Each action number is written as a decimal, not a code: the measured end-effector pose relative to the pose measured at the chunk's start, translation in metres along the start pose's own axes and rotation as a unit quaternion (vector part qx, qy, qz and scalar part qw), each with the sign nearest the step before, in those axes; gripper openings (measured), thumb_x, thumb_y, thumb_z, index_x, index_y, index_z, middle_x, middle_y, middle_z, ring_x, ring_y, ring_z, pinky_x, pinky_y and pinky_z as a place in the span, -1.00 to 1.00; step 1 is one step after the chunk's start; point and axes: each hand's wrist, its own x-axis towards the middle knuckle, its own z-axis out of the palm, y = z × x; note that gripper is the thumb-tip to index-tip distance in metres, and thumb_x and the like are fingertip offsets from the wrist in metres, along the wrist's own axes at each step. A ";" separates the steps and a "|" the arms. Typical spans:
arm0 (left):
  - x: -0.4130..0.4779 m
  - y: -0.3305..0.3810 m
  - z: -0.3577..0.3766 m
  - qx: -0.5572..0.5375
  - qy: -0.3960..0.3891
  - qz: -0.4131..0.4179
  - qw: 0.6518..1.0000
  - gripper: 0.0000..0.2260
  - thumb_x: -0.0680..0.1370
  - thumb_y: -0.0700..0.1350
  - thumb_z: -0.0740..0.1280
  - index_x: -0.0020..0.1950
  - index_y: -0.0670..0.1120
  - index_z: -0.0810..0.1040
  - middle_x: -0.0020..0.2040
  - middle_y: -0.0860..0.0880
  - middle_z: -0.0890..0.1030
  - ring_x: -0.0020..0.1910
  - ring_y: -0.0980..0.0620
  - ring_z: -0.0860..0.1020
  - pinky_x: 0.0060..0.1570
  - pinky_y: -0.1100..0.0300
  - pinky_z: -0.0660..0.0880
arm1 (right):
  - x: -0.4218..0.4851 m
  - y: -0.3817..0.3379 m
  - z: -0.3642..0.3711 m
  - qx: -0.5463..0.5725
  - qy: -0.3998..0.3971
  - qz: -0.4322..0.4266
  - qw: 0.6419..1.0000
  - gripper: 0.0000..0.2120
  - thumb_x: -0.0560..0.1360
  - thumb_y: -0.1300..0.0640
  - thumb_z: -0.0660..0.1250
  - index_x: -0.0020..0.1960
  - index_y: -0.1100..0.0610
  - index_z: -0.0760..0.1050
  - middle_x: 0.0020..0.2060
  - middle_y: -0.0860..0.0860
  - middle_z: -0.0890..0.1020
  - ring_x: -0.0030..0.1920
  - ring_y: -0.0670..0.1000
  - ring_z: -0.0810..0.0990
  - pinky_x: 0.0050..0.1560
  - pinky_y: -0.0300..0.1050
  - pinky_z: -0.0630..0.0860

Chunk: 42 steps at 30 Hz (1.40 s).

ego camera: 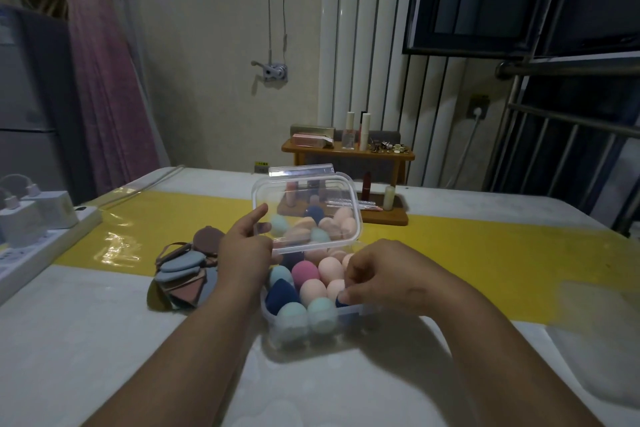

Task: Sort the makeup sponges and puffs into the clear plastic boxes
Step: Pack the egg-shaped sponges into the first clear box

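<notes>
A clear box (273,326) of egg-shaped sponges (313,291) sits on a table (104,340), with tabletop showing in front and to the right. The left hand (244,246) pinches the raised lid (311,184). The right hand (377,276) curls around a mostly hidden dark blue sponge (341,301). Flat puffs (183,270) lie just left, partly behind the left wrist.

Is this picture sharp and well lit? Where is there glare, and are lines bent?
Head view: dim and a little soft; glare on the yellow mat at left and faintly on the clear lid; window bars at right lean from the wide lens.
</notes>
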 end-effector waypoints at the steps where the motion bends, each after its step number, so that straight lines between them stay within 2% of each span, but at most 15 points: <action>1: 0.000 0.000 0.000 -0.001 0.000 0.000 1.000 -0.37 0.47 -0.51 0.12 0.38 0.04 0.49 0.17 -0.05 0.51 0.11 -0.11 0.55 -0.15 0.08 0.59 | -0.001 0.000 -0.001 0.011 -0.003 0.004 1.000 -0.73 0.42 0.02 0.49 -0.42 -0.08 0.55 -0.39 -0.15 0.56 -0.25 -0.12 0.51 -0.25 -0.20 0.43; 6: 0.001 -0.001 0.000 -0.001 0.001 0.000 1.000 -0.38 0.48 -0.51 0.11 0.37 0.04 0.50 0.16 -0.05 0.51 0.07 -0.07 0.55 -0.16 0.07 0.60 | -0.003 -0.005 -0.002 0.011 -0.009 0.027 1.000 -0.80 0.42 0.07 0.44 -0.38 -0.06 0.62 -0.41 -0.15 0.59 -0.24 -0.10 0.55 -0.22 -0.15 0.52; 10: 0.002 -0.001 0.001 0.004 0.002 0.002 1.000 -0.38 0.48 -0.50 0.12 0.38 0.05 0.50 0.17 -0.04 0.51 0.10 -0.08 0.54 -0.15 0.08 0.59 | 0.002 -0.011 0.002 -0.028 -0.011 0.051 0.998 -0.94 0.42 0.05 0.47 -0.20 0.01 0.69 -0.26 -0.05 0.64 -0.17 -0.04 0.57 -0.29 -0.21 0.46; 16: 0.002 -0.001 0.001 0.005 0.003 0.003 1.000 -0.37 0.47 -0.51 0.11 0.38 0.04 0.50 0.13 -0.03 0.51 0.10 -0.08 0.54 -0.16 0.08 0.59 | 0.009 -0.017 0.004 -0.069 -0.026 0.073 0.995 -0.94 0.43 0.08 0.49 -0.18 0.01 0.62 -0.14 0.04 0.67 -0.18 0.00 0.55 -0.31 -0.25 0.41; 17: 0.002 -0.002 0.000 0.006 0.002 0.003 1.000 -0.37 0.47 -0.51 0.11 0.38 0.04 0.50 0.13 -0.03 0.51 0.11 -0.10 0.54 -0.13 0.06 0.60 | 0.010 -0.019 0.004 -0.087 -0.029 0.079 0.993 -0.94 0.43 0.08 0.49 -0.12 0.04 0.63 -0.13 0.05 0.66 -0.17 0.01 0.55 -0.29 -0.23 0.42; 20: 0.002 -0.002 0.000 0.008 0.000 0.005 1.000 -0.37 0.48 -0.51 0.12 0.38 0.05 0.49 0.14 -0.04 0.51 0.13 -0.12 0.54 -0.08 0.02 0.61 | 0.018 -0.024 0.011 -0.161 -0.032 0.106 0.981 -0.75 0.42 0.05 0.48 0.07 0.09 0.62 -0.16 0.05 0.60 -0.19 0.05 0.53 -0.24 -0.17 0.43; 23: 0.002 -0.001 -0.001 0.008 0.001 0.004 1.000 -0.38 0.48 -0.51 0.12 0.38 0.04 0.49 0.14 -0.03 0.51 0.12 -0.11 0.54 -0.08 0.02 0.62 | 0.023 -0.028 0.015 -0.210 -0.026 0.113 0.971 -0.74 0.42 0.04 0.47 0.08 0.08 0.59 -0.24 0.03 0.52 -0.26 0.02 0.49 -0.22 -0.15 0.45; 26: 0.002 -0.001 0.000 0.007 0.000 0.005 1.000 -0.38 0.47 -0.51 0.12 0.37 0.04 0.50 0.12 -0.03 0.52 0.07 -0.09 0.55 -0.06 -0.02 0.62 | 0.022 -0.025 0.014 -0.207 -0.025 0.105 0.972 -0.72 0.42 0.05 0.47 0.11 0.07 0.62 -0.24 0.03 0.54 -0.27 0.02 0.49 -0.25 -0.17 0.41; 31: 0.003 -0.001 0.001 0.012 0.004 0.009 1.000 -0.39 0.49 -0.50 0.13 0.38 0.04 0.50 0.12 -0.03 0.53 0.08 -0.10 0.56 -0.10 0.02 0.61 | 0.012 -0.017 0.010 -0.136 -0.027 0.074 0.988 -0.74 0.45 0.03 0.47 0.10 0.07 0.67 -0.13 0.04 0.63 -0.11 0.02 0.57 -0.28 -0.19 0.38; 35: 0.000 0.001 0.001 0.001 -0.001 0.005 1.000 -0.39 0.49 -0.51 0.13 0.37 0.02 0.50 0.15 -0.05 0.51 0.06 -0.08 0.56 -0.20 0.11 0.57 | 0.004 -0.011 0.004 -0.070 -0.024 0.041 0.996 -0.85 0.49 0.04 0.43 0.00 0.06 0.71 -0.21 -0.01 0.61 -0.18 -0.03 0.52 -0.35 -0.24 0.32; 39: -0.001 0.002 0.000 0.004 -0.005 0.001 1.000 -0.39 0.49 -0.51 0.13 0.37 0.04 0.50 0.18 -0.05 0.51 0.10 -0.11 0.55 -0.20 0.12 0.58 | 0.002 -0.005 0.003 -0.015 -0.011 0.021 1.000 -0.91 0.47 0.06 0.40 -0.14 0.01 0.68 -0.20 -0.04 0.64 -0.14 -0.04 0.56 -0.26 -0.20 0.46; 42: -0.001 0.003 0.000 0.001 -0.002 -0.004 1.000 -0.39 0.49 -0.52 0.13 0.38 0.04 0.50 0.18 -0.04 0.50 0.12 -0.11 0.55 -0.19 0.11 0.58 | 0.005 0.002 0.003 0.051 0.038 0.008 0.998 -0.82 0.45 0.13 0.38 -0.32 -0.05 0.61 -0.28 -0.11 0.65 -0.17 -0.07 0.60 -0.19 -0.13 0.57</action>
